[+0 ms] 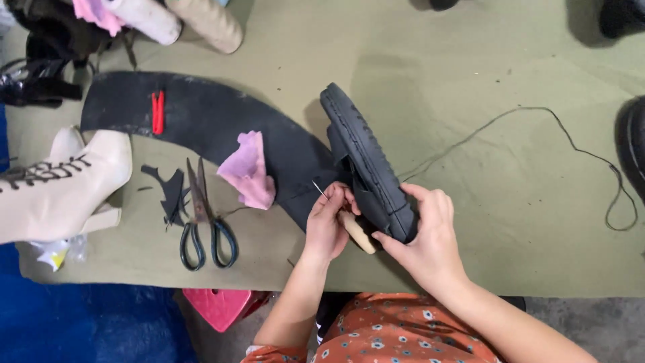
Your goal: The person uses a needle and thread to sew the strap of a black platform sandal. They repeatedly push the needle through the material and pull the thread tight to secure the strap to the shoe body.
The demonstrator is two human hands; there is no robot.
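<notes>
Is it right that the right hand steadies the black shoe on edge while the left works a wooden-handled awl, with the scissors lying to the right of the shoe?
Not quite. The head view shows the scissors to the left of the black shoe, beside the pink cloth. The rest holds: right hand steadies the shoe, left hand works the awl.

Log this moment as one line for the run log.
left hand: grips wooden-handled awl | right hand: holds black shoe on edge | scissors: on mat, untouched
</notes>
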